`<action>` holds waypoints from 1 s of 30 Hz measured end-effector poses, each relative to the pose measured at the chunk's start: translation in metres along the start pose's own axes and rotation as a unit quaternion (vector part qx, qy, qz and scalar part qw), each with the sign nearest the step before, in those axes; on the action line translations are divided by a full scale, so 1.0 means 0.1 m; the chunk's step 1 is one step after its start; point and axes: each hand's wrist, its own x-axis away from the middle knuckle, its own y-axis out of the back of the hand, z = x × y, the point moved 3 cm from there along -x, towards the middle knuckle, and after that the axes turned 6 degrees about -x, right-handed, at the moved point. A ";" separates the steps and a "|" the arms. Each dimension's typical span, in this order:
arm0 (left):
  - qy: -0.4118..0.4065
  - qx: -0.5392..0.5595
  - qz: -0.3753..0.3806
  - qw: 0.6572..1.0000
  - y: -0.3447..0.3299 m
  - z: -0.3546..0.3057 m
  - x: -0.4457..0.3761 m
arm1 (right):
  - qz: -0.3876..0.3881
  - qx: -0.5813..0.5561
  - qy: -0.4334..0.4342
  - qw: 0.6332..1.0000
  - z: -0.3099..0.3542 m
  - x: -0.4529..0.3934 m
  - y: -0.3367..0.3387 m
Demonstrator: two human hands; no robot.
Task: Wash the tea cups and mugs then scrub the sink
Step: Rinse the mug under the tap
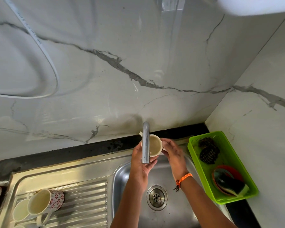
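Under the chrome tap (145,142), over the steel sink (171,211), both hands hold a cream tea cup (155,144) holding murky liquid. Left hand (141,163) cups it from below with fingers curled; right hand (172,153) pinches its handle side. A floral mug (47,201) and more cups lie on the drainboard (82,191), unwashed by my guess. Wet, soapy fingers could let the cup slip and chip against the spout or basin; the sponge (230,185) sits in the green basket (247,175), well apart.
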 end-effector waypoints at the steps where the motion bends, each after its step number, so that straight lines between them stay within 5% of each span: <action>1: -0.010 -0.005 0.007 1.000 0.05 -0.01 0.00 | 0.012 0.005 0.000 1.000 0.00 0.02 -0.05; 8: -0.032 -0.029 0.005 0.999 0.26 0.01 0.15 | 0.074 0.029 -0.086 0.993 -0.08 0.18 -0.18; 14: -0.001 -0.107 -0.010 0.994 0.35 0.10 0.20 | 0.014 0.046 -0.093 0.995 -0.10 0.21 -0.11; 22: 0.084 -0.110 -0.033 0.990 0.40 0.12 0.16 | 0.024 0.068 -0.124 0.990 -0.15 0.27 -0.09; 30: 0.155 -0.022 0.089 0.984 0.46 0.04 0.27 | 0.104 0.143 -0.023 0.984 -0.15 0.28 -0.09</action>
